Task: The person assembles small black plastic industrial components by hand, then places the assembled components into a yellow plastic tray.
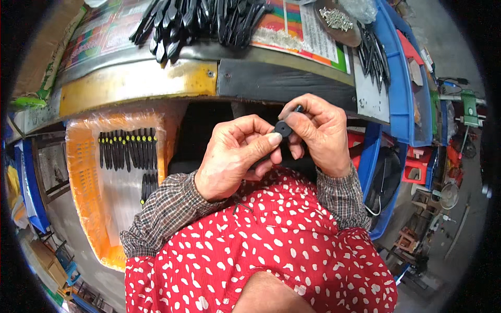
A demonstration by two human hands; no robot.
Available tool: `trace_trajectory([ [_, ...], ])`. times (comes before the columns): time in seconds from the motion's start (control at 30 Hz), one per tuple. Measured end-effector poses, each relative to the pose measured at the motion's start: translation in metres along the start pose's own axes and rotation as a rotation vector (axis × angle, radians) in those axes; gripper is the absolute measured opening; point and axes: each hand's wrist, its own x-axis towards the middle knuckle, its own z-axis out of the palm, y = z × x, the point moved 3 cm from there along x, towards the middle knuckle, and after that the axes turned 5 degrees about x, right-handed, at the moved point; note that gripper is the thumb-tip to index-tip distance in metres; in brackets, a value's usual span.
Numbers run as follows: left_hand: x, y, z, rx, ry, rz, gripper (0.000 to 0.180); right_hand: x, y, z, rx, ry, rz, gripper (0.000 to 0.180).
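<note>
"Head view first: seeing what in the left hand [242, 151]?"

"Pinching a black disc [282, 129] with a small hole at its middle, thumb laid against its edge; held above the red, white-spotted garment [250, 229], just before the table [287, 81]"

"And with the right hand [323, 133]?"

"Bent close beside the disc, grip drawn together around a dark tip [299, 108]; cannot tell whether joined to the disc"

"Looking left?"

"Seeing an orange basket [83, 177] lined with clear plastic [122, 195], holding a row of black pieces [128, 148] with yellow-green dots, plus a smaller group [149, 187] near the checked sleeve [172, 208]"

"And up on the table?"

"Finding a heap of long black parts [193, 26], a shallow dish [348, 36] of small silvery bits [336, 20] farther right, slender black parts [373, 57] beside it, then a blue tray [399, 88] at the table's right end"
</note>
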Motion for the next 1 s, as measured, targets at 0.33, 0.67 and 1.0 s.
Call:
trace_trajectory([
  [0.33,0.002,0.031,0.002,0.204,0.061,0.214,0.008,0.016,-0.048,-0.042,-0.364,0.275,-0.332,0.016],
  [0.67,0.013,0.048,0.009,0.233,0.132,0.273,0.007,0.071,-0.06,-0.111,-1.173,0.476,-0.691,0.03],
  [1.0,0.018,0.051,0.006,0.207,0.124,0.226,0.008,0.089,-0.052,-0.119,-1.367,0.412,-0.697,0.041],
])
